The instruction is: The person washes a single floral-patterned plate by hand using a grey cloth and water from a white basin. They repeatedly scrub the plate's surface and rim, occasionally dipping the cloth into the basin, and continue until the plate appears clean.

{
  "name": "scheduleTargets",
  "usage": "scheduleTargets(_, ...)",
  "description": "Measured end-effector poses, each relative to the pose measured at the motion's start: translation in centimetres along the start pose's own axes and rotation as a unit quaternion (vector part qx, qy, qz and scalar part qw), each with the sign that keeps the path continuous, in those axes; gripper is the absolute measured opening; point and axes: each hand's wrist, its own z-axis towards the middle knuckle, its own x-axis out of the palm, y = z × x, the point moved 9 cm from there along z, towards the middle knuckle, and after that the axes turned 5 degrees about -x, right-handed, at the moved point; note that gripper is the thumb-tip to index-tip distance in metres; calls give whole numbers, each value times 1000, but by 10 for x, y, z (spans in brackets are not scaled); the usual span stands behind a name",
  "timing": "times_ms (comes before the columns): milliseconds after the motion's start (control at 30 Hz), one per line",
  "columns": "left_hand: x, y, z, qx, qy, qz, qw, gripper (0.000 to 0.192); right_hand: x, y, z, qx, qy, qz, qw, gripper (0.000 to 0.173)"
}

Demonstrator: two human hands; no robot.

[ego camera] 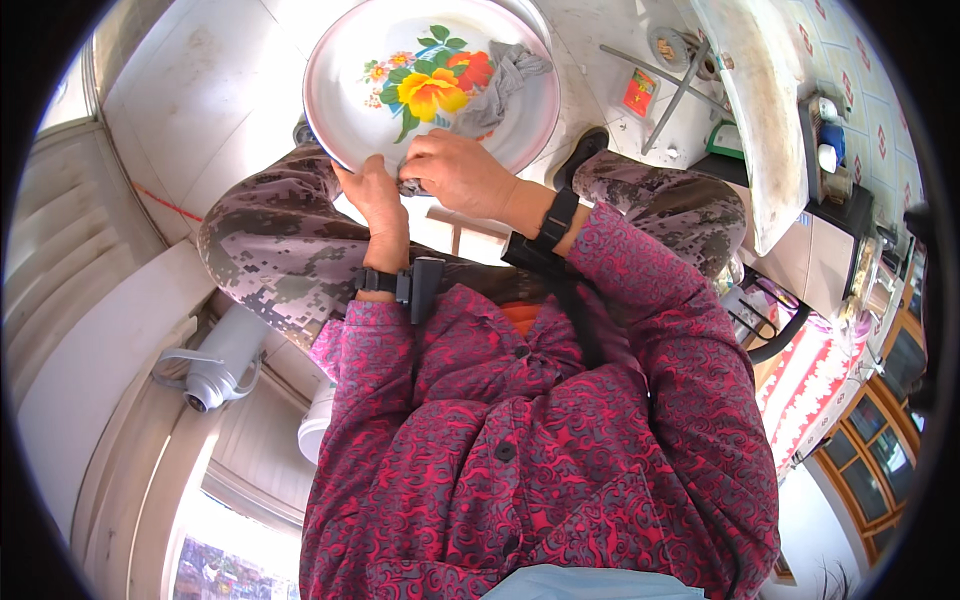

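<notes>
A white enamel basin (337, 82) with a pink-tinted rim and a painted flower pattern is held over the floor in front of my knees. My left hand (377, 206) grips its near rim, thumb up on the edge and fingers mostly hidden. Beside it, my right hand (465, 176) pinches a bunched bit of grey cloth (410, 187) at that same rim. A grey knit cloth (501, 90) lies crumpled inside the basin on the right. Whether both grey parts are one cloth is hidden by my right hand.
A grey thermos flask (225, 360) stands by my left leg, near a white bucket (315, 427). To the right are a metal cross-shaped stand (679, 94), a red packet (640, 93) on the tiled floor, and a pale board edge (765, 142).
</notes>
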Motion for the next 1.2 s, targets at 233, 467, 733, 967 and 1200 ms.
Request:
scheduleTargets(233,5,2,0,-34,39,-4,999,83,-13,-18,-23,59,83,38,994,24)
scheduleTargets(467,6,7,1,-77,46,-18,996,92,10,-12,29,24,-41,70,996,23)
scheduleTargets(733,5,0,-9,-107,4,-28,994,95,16,-22,35,83,43,94,991,21)
scheduleTargets(967,11,7,-5,-85,43,-63,993,88,24,-43,91,107,-62,78,989,17)
scheduleTargets(1200,4,13,0,-66,8,-15,998,77,30,-57,101,91,-11,-50,994,10)
